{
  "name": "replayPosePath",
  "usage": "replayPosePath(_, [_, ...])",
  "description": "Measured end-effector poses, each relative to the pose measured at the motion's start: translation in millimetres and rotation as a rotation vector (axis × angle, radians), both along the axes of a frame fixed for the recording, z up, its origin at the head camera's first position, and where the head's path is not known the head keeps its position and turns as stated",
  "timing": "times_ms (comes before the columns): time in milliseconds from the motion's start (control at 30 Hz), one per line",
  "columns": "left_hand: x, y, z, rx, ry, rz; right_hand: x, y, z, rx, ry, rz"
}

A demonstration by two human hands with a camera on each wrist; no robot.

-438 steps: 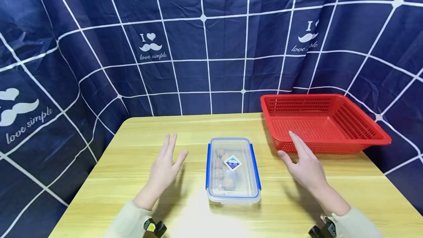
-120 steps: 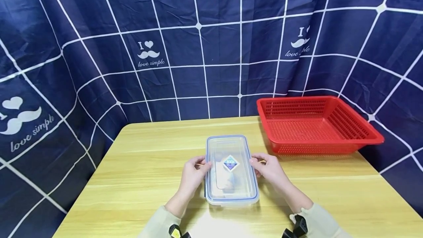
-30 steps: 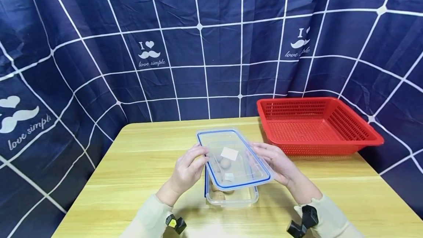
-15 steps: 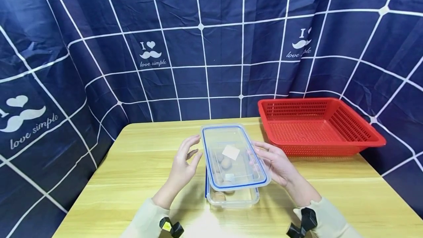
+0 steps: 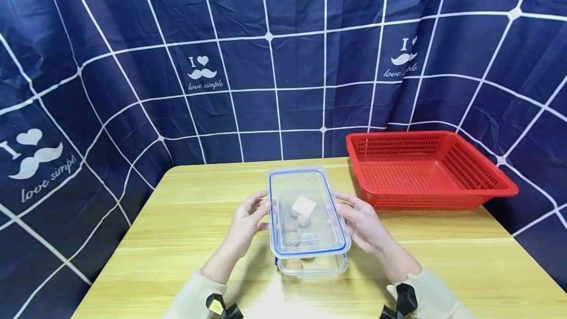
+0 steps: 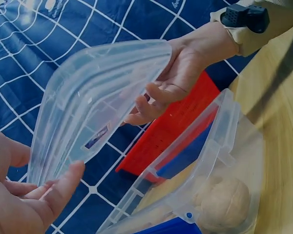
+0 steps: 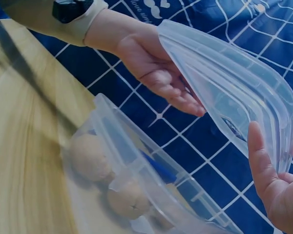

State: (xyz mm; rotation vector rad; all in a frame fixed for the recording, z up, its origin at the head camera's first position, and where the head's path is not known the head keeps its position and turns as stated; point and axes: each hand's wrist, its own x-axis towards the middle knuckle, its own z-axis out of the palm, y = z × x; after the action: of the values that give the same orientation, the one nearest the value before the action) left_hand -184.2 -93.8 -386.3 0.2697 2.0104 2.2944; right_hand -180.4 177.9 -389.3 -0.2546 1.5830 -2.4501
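Both hands hold a clear plastic lid [image 5: 297,183] above its food container [image 5: 312,274]. The lid's blue seal faces up, and its label [image 5: 303,205] shows only a white back. My left hand [image 5: 246,223] grips the lid's left edge, with thumb and fingertips on the rim in the left wrist view. My right hand [image 5: 364,224] holds the opposite edge; in the right wrist view its thumb [image 7: 260,153] lies against the lid. Inside the uncovered container are several round, light-brown things like walnuts [image 7: 129,197], partly seen through the lid; one walnut-like ball [image 6: 223,202] shows a seam.
A red perforated plastic basket [image 5: 429,196] stands at the right rear of the wooden table [image 5: 190,210]. Behind and beside the table hangs a dark blue curtain [image 5: 248,107] with white lines. Blue clips [image 6: 176,226] hang at the container's sides.
The lid was on the container 4 s ago; it is now raised and turned over. Half a second ago my left hand was apart from it; now it grips the left edge.
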Motion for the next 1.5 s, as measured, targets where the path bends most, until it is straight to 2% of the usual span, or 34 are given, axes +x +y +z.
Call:
replayPosePath(267, [0.3,-5.4,-0.7,0.066,-0.071,0.003,1.6,-7.1,-4.0,0.035,-0.059,-0.005])
replayPosePath(500, [1.5,-14.0,1.0,0.077,-0.089,0.008,1.0,-13.5,-3.1,0.076,-0.043,0.029])
replayPosePath(900, [4.0,-41.0,2.4,0.054,-0.103,0.068,0.7,-40.2,3.7,0.145,-0.030,0.093])
replayPosePath(1200, [7.4,-66.9,0.7,0.003,-0.125,0.137,6.5,-68.8,5.5,0.103,-0.016,0.159])
replayPosePath(1500, [7.2,-93.2,-0.8,-0.040,-0.147,0.193,10.9,-103.2,4.0,0.098,-0.035,0.122])
